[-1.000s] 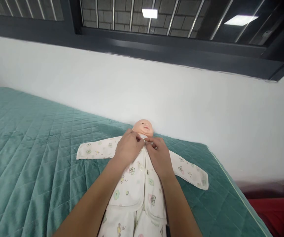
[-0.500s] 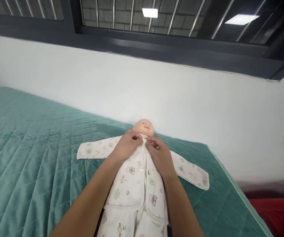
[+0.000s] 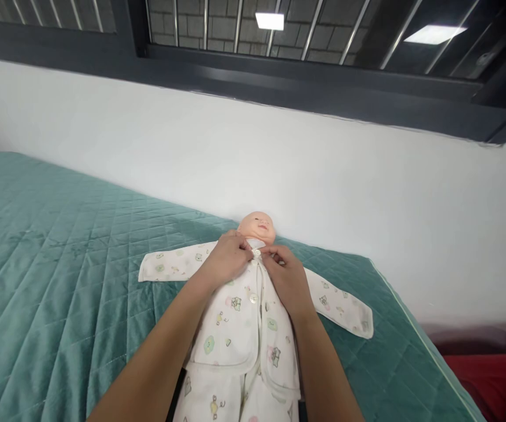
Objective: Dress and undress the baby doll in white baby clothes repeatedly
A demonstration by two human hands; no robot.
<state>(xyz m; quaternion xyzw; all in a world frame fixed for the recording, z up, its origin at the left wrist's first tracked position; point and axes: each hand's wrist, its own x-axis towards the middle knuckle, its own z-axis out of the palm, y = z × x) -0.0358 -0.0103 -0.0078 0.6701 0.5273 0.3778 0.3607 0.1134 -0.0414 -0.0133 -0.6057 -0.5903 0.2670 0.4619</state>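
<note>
Doll (image 3: 257, 227) lies face up on the quilt (image 3: 81, 264), head by the far wall (image 3: 367, 176), so the jacket (image 3: 231, 328) front faces both hands. Left hand (image 3: 229, 258) is pinched nearly closed on the collar, left of the top button (image 3: 257, 254); right hand (image 3: 286, 276), likewise pinched, appears to grip the right edge. Opposed grips probably steady the cloth around the button. Sleeves (image 3: 171, 266) spread left and right, away from the front opening.
</note>
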